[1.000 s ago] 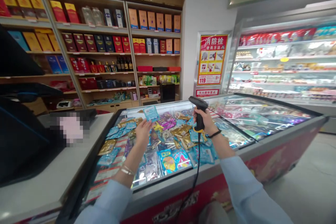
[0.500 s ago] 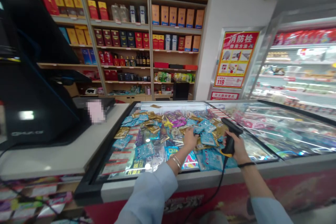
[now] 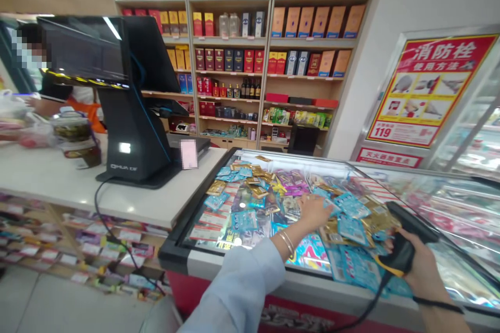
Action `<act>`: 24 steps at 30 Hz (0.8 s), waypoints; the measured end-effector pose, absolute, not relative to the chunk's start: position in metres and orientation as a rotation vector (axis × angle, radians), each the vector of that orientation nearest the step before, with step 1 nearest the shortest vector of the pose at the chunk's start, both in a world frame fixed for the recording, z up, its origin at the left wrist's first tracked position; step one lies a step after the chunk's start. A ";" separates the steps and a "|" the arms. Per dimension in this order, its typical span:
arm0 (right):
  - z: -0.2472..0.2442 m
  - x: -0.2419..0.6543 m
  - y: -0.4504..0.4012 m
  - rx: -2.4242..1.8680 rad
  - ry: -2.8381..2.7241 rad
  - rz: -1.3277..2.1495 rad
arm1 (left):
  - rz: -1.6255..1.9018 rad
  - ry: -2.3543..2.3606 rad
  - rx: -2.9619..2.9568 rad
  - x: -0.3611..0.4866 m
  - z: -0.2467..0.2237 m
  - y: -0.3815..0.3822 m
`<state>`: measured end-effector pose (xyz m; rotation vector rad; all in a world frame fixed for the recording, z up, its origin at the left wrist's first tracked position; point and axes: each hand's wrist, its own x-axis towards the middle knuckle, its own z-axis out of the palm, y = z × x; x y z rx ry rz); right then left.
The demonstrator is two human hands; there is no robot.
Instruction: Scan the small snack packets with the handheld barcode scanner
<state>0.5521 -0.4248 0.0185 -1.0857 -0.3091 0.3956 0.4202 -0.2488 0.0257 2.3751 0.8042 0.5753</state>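
Observation:
Many small foil packets lie heaped on the glass top of a chest freezer (image 3: 203,261). Among them are blue packets (image 3: 353,229), gold packets (image 3: 377,216) and purple packets (image 3: 292,182). Reaching over the heap, my left hand (image 3: 314,210) touches a blue packet (image 3: 327,199); its fingertips are partly hidden, so its grip is unclear. My right hand (image 3: 420,257) is wrapped round a black and yellow corded scanner (image 3: 402,250) at the right side of the heap. The scanner's cable runs down over the freezer's front edge.
To the left, a white counter (image 3: 156,205) bears a black register screen (image 3: 135,130) and a jar (image 3: 80,140). A person (image 3: 50,88) stands behind it. Shelves of boxes (image 3: 230,62) line the back, and a red poster (image 3: 433,88) hangs at the right.
The view has turned left, bringing the person and more counter into sight. My right hand still holds the scanner, and my left hand is still over the packets.

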 end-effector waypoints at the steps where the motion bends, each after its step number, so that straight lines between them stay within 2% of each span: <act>1: 0.030 0.546 -0.425 -1.078 -0.302 0.434 | 0.636 0.813 2.350 0.413 0.036 -0.243; 6: 0.085 0.507 -0.415 -0.974 -0.482 0.401 | 0.976 0.912 2.316 0.346 0.094 -0.197; 10: 0.097 0.473 -0.381 -0.897 -0.631 0.437 | 1.080 1.058 2.374 0.274 0.110 -0.141; 17: 0.048 0.425 -0.290 -0.925 -0.885 0.762 | 0.653 1.626 2.510 0.168 0.066 -0.061; 24: 0.012 0.422 -0.232 -0.819 -0.786 1.068 | 0.374 1.991 2.569 0.150 0.017 -0.041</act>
